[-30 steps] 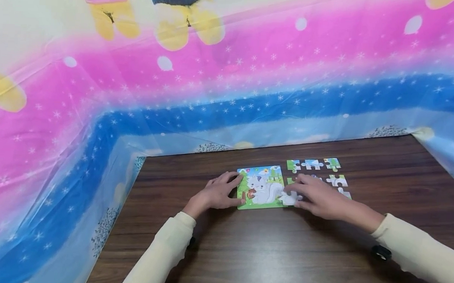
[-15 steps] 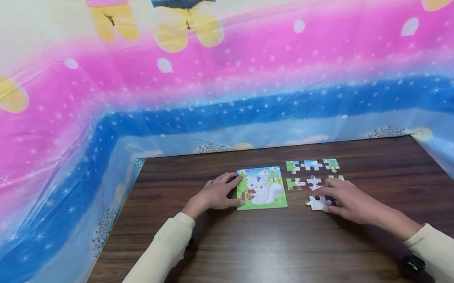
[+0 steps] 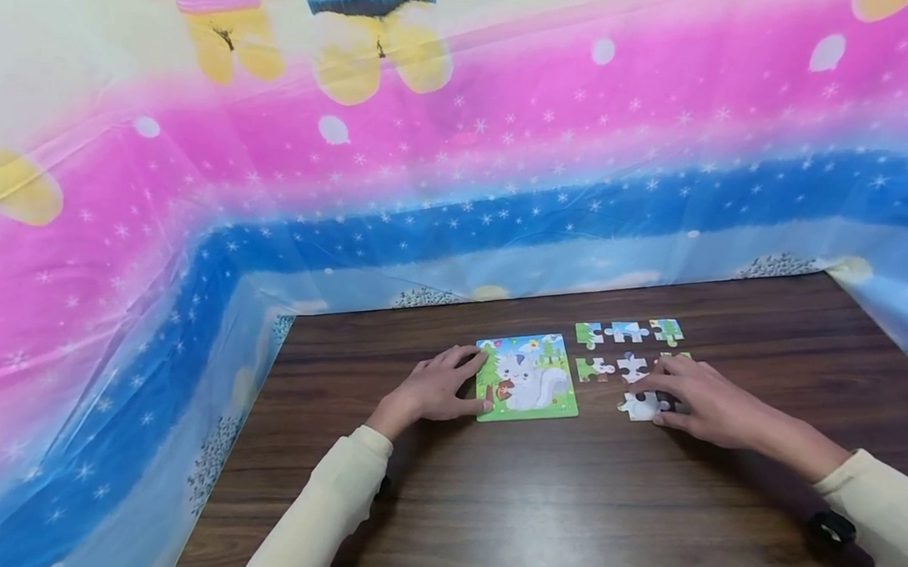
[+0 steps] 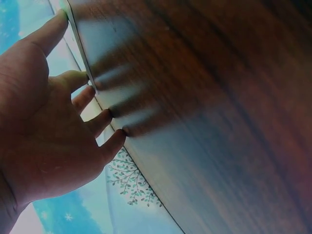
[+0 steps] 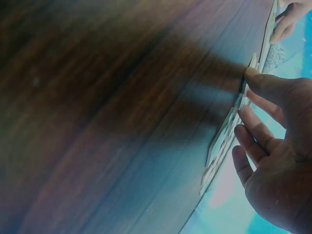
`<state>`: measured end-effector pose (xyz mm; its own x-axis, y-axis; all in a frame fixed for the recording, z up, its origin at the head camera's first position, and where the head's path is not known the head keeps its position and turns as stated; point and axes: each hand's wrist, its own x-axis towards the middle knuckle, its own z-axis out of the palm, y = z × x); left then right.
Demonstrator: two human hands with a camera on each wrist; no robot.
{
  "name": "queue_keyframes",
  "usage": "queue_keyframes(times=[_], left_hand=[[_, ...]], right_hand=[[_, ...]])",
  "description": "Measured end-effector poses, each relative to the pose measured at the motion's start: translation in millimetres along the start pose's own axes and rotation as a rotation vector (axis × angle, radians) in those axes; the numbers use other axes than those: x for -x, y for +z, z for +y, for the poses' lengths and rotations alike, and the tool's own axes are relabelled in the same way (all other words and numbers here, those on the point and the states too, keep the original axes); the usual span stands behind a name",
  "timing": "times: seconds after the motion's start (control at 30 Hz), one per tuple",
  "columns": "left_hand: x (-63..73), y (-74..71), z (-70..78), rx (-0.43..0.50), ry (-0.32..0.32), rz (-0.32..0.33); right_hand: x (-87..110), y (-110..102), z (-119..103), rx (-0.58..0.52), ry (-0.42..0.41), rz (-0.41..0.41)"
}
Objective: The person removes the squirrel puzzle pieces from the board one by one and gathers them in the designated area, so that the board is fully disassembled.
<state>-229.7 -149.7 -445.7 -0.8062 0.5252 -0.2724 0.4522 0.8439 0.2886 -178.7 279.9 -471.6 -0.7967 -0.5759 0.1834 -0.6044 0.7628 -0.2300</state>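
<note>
In the head view, a square squirrel picture board (image 3: 527,378) lies flat on the table. My left hand (image 3: 439,385) rests at its left side, thumb near the bottom corner and index finger near the top, fingers spread; the left wrist view shows the other fingertips on the tabletop. To the right, my right hand (image 3: 701,401) pinches a white jigsaw piece (image 3: 642,407) between thumb and index finger, low over the table. Above it sit a white-and-brown piece (image 3: 595,369) and another white piece (image 3: 633,367). More of the puzzle is hidden beneath the right hand.
A top row holds a green tree piece (image 3: 589,334), a blue sky piece (image 3: 628,332) and a second green piece (image 3: 666,331). The dark wooden table (image 3: 476,501) ends at the back against a pink and blue patterned cloth (image 3: 458,175).
My right hand has carried the white piece rightward, from the picture board's right edge to below the other pieces, then shifted it slightly. The left hand and board stay put.
</note>
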Motion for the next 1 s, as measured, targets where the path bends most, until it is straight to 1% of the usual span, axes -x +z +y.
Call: queue_keyframes(times=[0.07,0.13,0.23,0.33,0.5,0.67,0.83,0.93,1.0], left_hand=[[0.9,0.7,-0.1,0.0,-0.003,-0.001],[0.9,0.7,0.3,-0.001,-0.003,0.0],[0.6,-0.3,1.9,-0.003,-0.006,0.003],[-0.5,0.3,2.3,-0.013,-0.007,0.003],[-0.7,2.0,2.2,-0.021,-0.006,0.001],[0.9,3.3,1.7,-0.01,-0.001,0.004],[2.1,1.4,1.7,-0.017,-0.004,0.007],[2.7,-0.1,1.7,-0.024,-0.005,0.007],[3.1,-0.5,1.4,-0.025,-0.005,0.007]], right_hand=[[-0.5,0,-1,-0.001,-0.007,0.009],[-1.5,0,-1,0.003,-0.019,0.034],[-6.1,0,-4,0.005,-0.016,0.066],[-15.2,1,-10,-0.006,0.005,0.058],[-39.5,9,-30,-0.049,-0.004,0.018],[-68.7,19,-57,-0.073,-0.022,-0.004],[-98.5,31,-82,-0.092,-0.062,-0.021],[-112.8,37,-95,-0.112,-0.063,-0.054],[-119.9,41,-103,-0.146,-0.057,-0.087]])
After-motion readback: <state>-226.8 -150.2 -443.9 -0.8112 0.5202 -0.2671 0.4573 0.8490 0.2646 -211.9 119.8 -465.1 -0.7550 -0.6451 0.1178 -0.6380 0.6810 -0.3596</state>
